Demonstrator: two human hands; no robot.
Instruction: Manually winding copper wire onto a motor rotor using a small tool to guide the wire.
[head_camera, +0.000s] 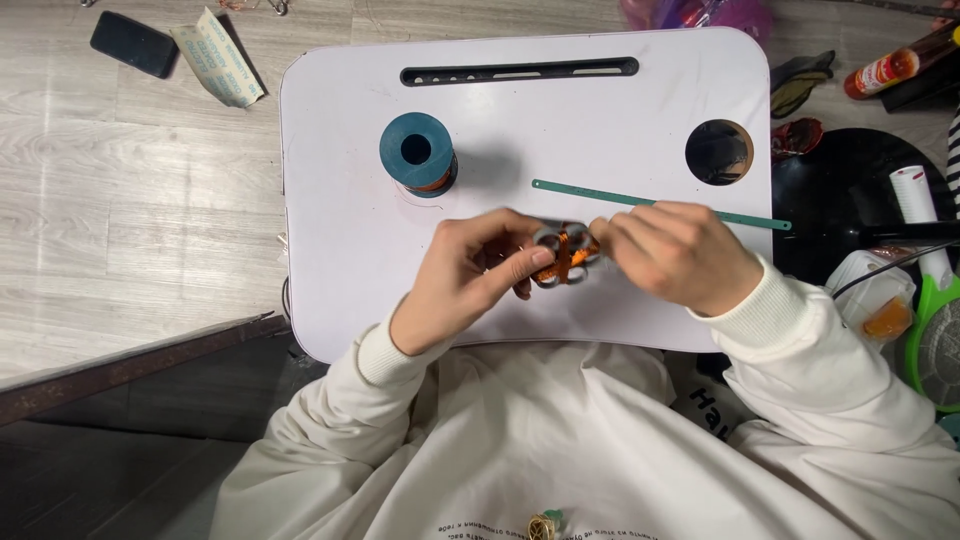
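Observation:
Over the near middle of a white lap table (340, 200), both my hands hold a small bundle of grey rings wrapped with orange wire (563, 256). My left hand (470, 275) pinches the bundle from the left with thumb and fingers. My right hand (672, 252) grips it from the right, fingers curled. A teal spool with orange wire (418, 153) stands upright on the table behind my left hand. A thin green saw blade (600, 195) lies flat behind my right hand, partly hidden by it.
The table has a slot (518, 71) along its far edge and a round cup hole (719, 152) at the right. On the wooden floor lie a black phone (134, 44) and a paper packet (217, 59) at far left, a sauce bottle (890, 68) and clutter at right.

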